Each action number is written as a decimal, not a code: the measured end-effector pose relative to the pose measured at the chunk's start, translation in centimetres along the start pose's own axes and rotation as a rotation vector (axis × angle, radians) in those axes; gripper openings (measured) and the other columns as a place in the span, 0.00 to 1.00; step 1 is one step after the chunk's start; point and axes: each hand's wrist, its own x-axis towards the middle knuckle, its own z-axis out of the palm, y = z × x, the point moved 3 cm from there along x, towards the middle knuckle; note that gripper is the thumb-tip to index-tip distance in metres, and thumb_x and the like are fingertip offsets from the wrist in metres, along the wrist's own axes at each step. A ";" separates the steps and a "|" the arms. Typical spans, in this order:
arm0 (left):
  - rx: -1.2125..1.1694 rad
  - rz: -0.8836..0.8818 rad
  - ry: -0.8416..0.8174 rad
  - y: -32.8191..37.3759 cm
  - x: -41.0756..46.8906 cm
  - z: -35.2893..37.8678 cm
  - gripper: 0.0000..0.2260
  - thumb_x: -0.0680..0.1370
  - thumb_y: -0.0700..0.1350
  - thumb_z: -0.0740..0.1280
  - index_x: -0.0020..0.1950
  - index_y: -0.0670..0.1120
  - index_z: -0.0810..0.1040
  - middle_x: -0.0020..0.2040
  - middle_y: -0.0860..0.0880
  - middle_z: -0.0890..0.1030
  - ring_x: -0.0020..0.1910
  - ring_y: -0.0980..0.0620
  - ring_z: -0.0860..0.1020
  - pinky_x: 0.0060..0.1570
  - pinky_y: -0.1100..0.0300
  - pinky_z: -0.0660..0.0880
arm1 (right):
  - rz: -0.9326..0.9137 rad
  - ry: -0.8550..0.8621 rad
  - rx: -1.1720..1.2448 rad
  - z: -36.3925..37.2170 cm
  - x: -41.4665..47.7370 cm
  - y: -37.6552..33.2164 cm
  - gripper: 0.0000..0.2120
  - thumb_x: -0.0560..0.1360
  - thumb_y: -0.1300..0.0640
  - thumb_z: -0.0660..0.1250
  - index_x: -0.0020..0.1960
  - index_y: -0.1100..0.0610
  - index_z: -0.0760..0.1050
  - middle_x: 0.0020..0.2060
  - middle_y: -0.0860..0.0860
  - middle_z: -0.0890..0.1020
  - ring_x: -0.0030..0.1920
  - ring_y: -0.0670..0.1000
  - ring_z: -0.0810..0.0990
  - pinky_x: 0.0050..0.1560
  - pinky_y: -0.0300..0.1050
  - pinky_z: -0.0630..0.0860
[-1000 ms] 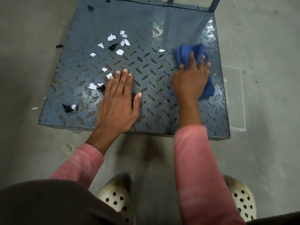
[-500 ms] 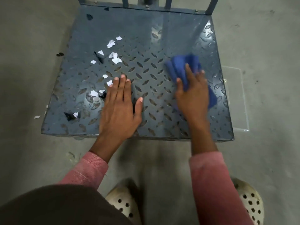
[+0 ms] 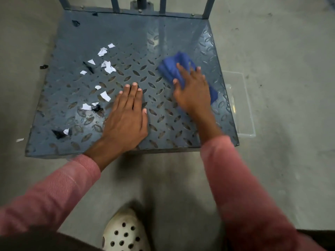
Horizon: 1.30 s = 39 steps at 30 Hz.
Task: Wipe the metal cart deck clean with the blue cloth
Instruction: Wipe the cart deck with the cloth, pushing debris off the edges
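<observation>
Blue cloth (image 3: 171, 69) sat on the right half of the cart deck (image 3: 137, 33), bunched under my right hand (image 3: 193, 91). Grip wide, fingers spread, pressing it down. Left hand (image 3: 125, 120) lay flat at the deck's near middle, grip wide, holding nothing. White paper scraps (image 3: 108, 67) and black bits (image 3: 59, 134) littered the deck's left half.

Dim, even light; glare streaks the cart deck (image 3: 126, 33); right hand (image 3: 193, 91) motion-blurred.
</observation>
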 end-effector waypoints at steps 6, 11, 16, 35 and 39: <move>0.148 0.112 -0.232 0.6 3.9 -1.5 0.35 0.82 0.56 0.40 0.83 0.33 0.51 0.83 0.32 0.52 0.84 0.36 0.52 0.83 0.43 0.50 | 0.079 0.036 0.013 -0.7 -3.4 0.7 0.25 0.83 0.44 0.52 0.80 0.46 0.56 0.79 0.54 0.60 0.80 0.58 0.53 0.79 0.56 0.53; 0.283 0.171 -0.336 2.0 8.4 -2.8 0.32 0.87 0.55 0.48 0.83 0.35 0.48 0.84 0.34 0.51 0.84 0.36 0.51 0.82 0.42 0.51 | 0.224 0.071 0.030 -1.3 -12.5 2.2 0.25 0.83 0.40 0.53 0.79 0.42 0.56 0.80 0.48 0.58 0.81 0.50 0.48 0.80 0.51 0.47; 0.182 0.036 -0.255 2.6 11.2 -1.1 0.32 0.87 0.56 0.45 0.84 0.36 0.47 0.84 0.34 0.49 0.84 0.34 0.49 0.82 0.39 0.49 | 0.335 0.130 0.010 -2.5 -6.5 5.3 0.28 0.82 0.43 0.55 0.80 0.43 0.55 0.81 0.50 0.56 0.80 0.55 0.54 0.78 0.52 0.53; -0.002 0.041 -0.116 1.1 11.5 0.9 0.36 0.82 0.60 0.44 0.84 0.38 0.50 0.84 0.34 0.49 0.84 0.35 0.46 0.83 0.41 0.44 | 0.326 0.057 -0.009 -0.5 -1.9 1.4 0.29 0.82 0.45 0.53 0.81 0.47 0.51 0.81 0.53 0.50 0.81 0.60 0.45 0.79 0.59 0.46; -0.038 0.047 -0.079 1.1 11.5 0.8 0.36 0.81 0.58 0.46 0.83 0.36 0.55 0.83 0.32 0.53 0.83 0.33 0.50 0.82 0.40 0.46 | 0.223 0.126 -0.023 0.3 -10.5 -1.8 0.28 0.83 0.43 0.51 0.81 0.45 0.51 0.81 0.50 0.51 0.81 0.55 0.45 0.80 0.54 0.45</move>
